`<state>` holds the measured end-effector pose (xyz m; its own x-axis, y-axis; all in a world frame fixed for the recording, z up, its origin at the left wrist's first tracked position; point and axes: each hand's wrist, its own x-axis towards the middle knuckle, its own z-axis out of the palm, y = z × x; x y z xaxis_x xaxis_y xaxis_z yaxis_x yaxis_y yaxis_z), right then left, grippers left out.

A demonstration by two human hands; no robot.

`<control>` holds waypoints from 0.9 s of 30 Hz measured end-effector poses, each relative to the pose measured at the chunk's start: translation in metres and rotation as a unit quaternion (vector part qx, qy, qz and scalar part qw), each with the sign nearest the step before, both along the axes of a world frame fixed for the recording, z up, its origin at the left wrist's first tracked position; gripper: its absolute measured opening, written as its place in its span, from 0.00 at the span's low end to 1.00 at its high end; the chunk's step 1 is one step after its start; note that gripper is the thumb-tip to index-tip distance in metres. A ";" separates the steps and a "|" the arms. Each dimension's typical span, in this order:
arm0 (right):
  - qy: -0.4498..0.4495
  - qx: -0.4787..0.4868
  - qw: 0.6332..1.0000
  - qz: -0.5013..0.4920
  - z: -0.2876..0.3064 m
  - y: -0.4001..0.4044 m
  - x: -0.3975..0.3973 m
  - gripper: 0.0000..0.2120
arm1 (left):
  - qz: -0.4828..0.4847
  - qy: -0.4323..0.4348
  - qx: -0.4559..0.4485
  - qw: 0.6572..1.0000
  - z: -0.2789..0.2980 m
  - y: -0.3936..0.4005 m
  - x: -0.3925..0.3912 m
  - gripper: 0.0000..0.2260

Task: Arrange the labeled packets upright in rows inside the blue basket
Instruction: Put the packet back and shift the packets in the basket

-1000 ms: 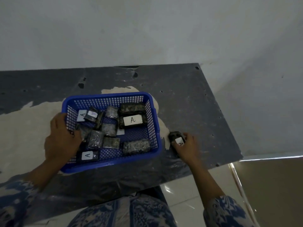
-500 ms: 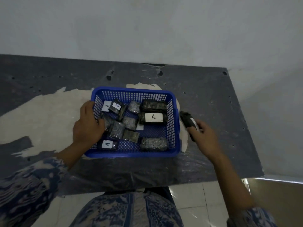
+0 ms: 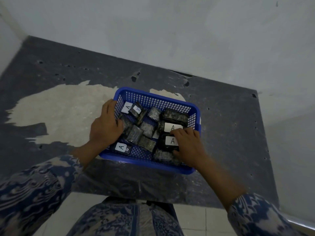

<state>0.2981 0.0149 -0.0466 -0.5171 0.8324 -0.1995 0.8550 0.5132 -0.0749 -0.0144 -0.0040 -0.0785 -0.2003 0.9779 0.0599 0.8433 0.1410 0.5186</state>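
Right hand [image 3: 188,147] grips a labeled packet [image 3: 170,141] inside the blue basket [image 3: 196,119], near its right wall; left hand [image 3: 105,128] grips the basket's left rim, fingers curled inside.

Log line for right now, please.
stage: placing | right hand: setting packet into blue basket | left hand: gripping basket's left wall | packets: jumbled, no rows

Blue basket [image 3: 177,169], dark packets [image 3: 134,135] with white labels [image 3: 172,140], blue-and-white patterned sleeves [image 3: 32,189].
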 end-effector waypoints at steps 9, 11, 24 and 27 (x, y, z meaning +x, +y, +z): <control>-0.014 0.012 1.000 -0.002 -0.002 -0.005 -0.004 0.29 | -0.001 0.002 0.012 1.000 -0.002 0.001 -0.001 0.30; 0.000 -0.019 1.000 -0.008 -0.001 -0.005 -0.001 0.30 | -0.001 0.000 0.013 1.000 -0.003 0.001 -0.001 0.30; 0.024 -0.048 0.998 -0.041 -0.017 -0.014 -0.014 0.19 | -0.008 0.006 0.016 1.000 0.004 -0.002 0.002 0.30; 0.036 -0.051 0.997 -0.055 -0.020 -0.014 -0.014 0.20 | -0.007 0.004 0.015 1.000 0.004 -0.001 0.002 0.30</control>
